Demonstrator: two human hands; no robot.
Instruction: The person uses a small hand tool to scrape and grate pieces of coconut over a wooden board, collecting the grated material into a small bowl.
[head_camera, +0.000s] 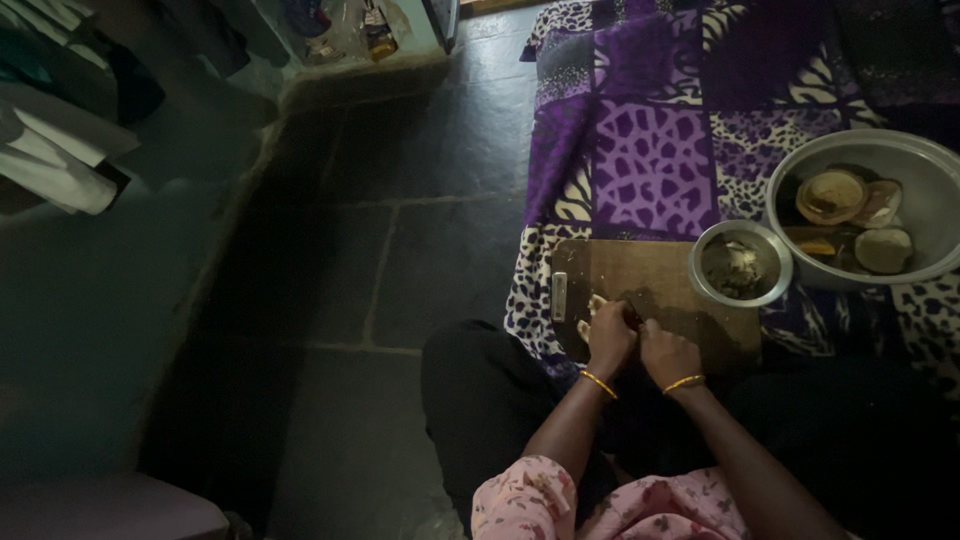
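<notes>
your left hand (610, 338) and right hand (667, 353) sit together on the one wooden cutting board (650, 285), fingers curled over small pale pieces (592, 312); what they grip is too dark to tell. a pale rectangular label (559, 296) marks the board's left end. two metal bowls: small (742, 264), large (868, 205) cut off right, on a purple blanket (650, 150).

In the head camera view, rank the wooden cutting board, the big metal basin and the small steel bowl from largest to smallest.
1. Wooden cutting board and big metal basin: look similar, and the basin is cut off by the frame edge, so unranked.
2. Small steel bowl: clearly smallest.
</notes>
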